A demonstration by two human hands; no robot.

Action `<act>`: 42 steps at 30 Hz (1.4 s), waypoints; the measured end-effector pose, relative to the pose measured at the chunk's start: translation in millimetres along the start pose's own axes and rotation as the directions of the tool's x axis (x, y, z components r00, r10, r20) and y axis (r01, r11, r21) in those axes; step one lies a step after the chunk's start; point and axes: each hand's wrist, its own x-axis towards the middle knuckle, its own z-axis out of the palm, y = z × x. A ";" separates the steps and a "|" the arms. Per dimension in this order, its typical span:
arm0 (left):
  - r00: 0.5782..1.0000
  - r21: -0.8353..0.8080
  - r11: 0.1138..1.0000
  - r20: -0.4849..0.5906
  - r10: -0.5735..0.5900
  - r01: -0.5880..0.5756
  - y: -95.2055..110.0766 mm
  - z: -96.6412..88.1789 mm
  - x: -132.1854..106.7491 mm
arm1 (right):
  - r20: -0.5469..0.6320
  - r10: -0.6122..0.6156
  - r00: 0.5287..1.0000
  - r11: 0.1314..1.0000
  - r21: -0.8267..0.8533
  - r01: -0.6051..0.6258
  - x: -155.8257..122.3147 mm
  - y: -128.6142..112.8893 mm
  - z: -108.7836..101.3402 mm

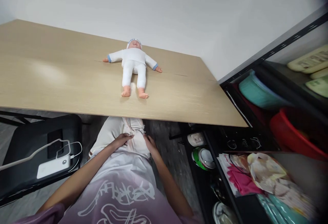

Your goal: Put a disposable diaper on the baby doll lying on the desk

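A baby doll (133, 67) in a white suit and cap lies on its back on the wooden table (51, 80), arms spread, feet toward me. Both my hands are below the table edge, resting on my lap. My left hand (123, 138) lies flat on my light trousers with fingers stretched out. My right hand (150, 143) rests on the other thigh, fingers extended and slightly blurred. Neither hand holds anything. Both are well short of the doll.
A black chair (30, 149) at my left carries a white power bank (53, 166) with a cable and a dark phone. A black shelf unit (256, 138) at the right holds bowls, a teal basin, a red tub and packets.
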 end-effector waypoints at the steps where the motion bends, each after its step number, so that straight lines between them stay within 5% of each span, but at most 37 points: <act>1: 1.000 -0.015 1.000 -0.013 0.009 -0.010 1.4 2.8 0.0 | -0.013 0.013 1.000 1.000 0.000 -0.013 6.3 -4.1 2.9; 5: 0.999 -0.086 0.996 -0.039 0.024 -0.028 10.2 12.4 -30.6 | 0.046 0.048 0.998 0.997 0.053 -0.051 -6.7 -22.6 3.9; 8: 0.997 -0.118 0.990 0.005 0.078 -0.077 22.5 17.4 -93.2 | 0.120 -0.001 0.993 0.997 0.079 -0.008 -59.7 -43.0 -12.5; 12: 0.942 0.002 0.953 0.147 0.301 -0.304 45.9 21.2 -191.5 | 0.075 -0.279 0.957 0.958 0.094 0.272 -147.0 -78.2 -36.1; 15: 0.903 0.048 0.908 0.137 0.406 -0.416 61.6 23.7 -225.2 | 0.039 -0.396 0.918 0.914 0.118 0.389 -178.9 -101.8 -34.9; 21: 0.860 -0.057 0.863 -0.134 0.492 -0.502 83.5 22.0 -175.4 | -0.081 -0.421 0.904 0.896 0.117 0.428 -131.6 -126.5 4.3; 25: 0.908 -0.176 0.893 -0.154 0.390 -0.414 91.7 10.8 -137.8 | -0.074 -0.381 0.922 0.907 0.165 0.388 -92.0 -120.4 20.1; 30: 0.941 -0.215 0.918 -0.136 0.311 -0.335 87.6 4.6 -123.9 | -0.068 -0.397 0.915 0.916 0.025 0.400 -78.9 -103.1 14.5; 33: 0.940 -0.174 0.926 -0.132 0.314 -0.334 80.2 4.6 -122.0 | -0.173 -0.508 0.844 0.860 -0.162 0.484 -78.5 -105.0 6.4; 36: 0.938 -0.093 0.938 -0.131 0.321 -0.334 73.2 2.4 -119.1 | -0.198 -0.660 0.725 0.745 -0.298 0.597 -76.9 -125.0 1.9; 39: 0.923 0.054 0.935 -0.150 0.354 -0.350 70.8 -1.0 -117.0 | -0.054 -0.795 0.604 0.572 -0.398 0.717 -67.2 -159.4 6.4; 42: 0.904 0.243 0.900 -0.142 0.403 -0.363 74.7 -3.3 -120.6 | 0.165 -0.830 0.533 0.416 -0.454 0.788 -40.5 -192.0 22.4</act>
